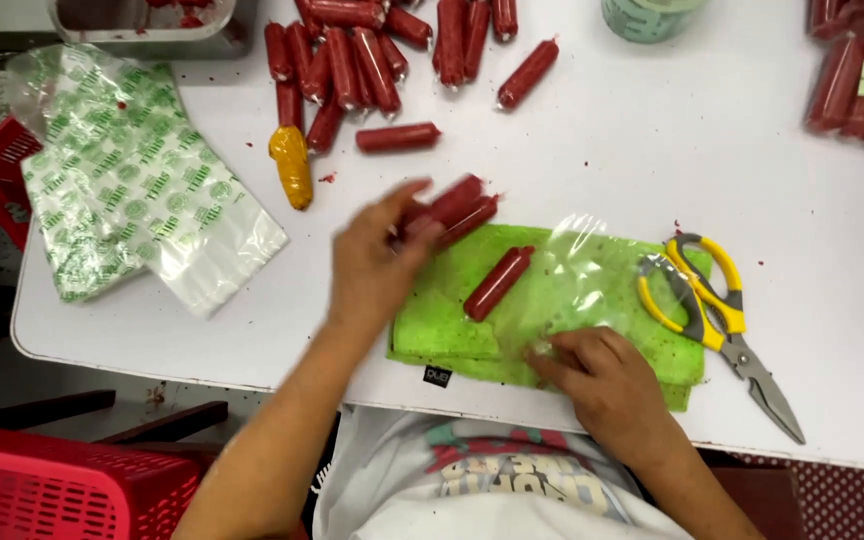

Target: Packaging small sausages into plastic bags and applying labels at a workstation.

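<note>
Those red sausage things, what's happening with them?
A person sits at a white table. The left hand grips a couple of red sausages at the edge of a green cloth. The right hand presses down a clear plastic bag lying on that cloth, and one sausage lies at the bag's mouth. More sausages are piled farther back, and yellow-handled scissors lie to the right.

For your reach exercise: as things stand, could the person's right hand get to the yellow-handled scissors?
Probably yes. The right hand rests on the green cloth, the scissors lie just beside it, and nothing lies between them.
</note>
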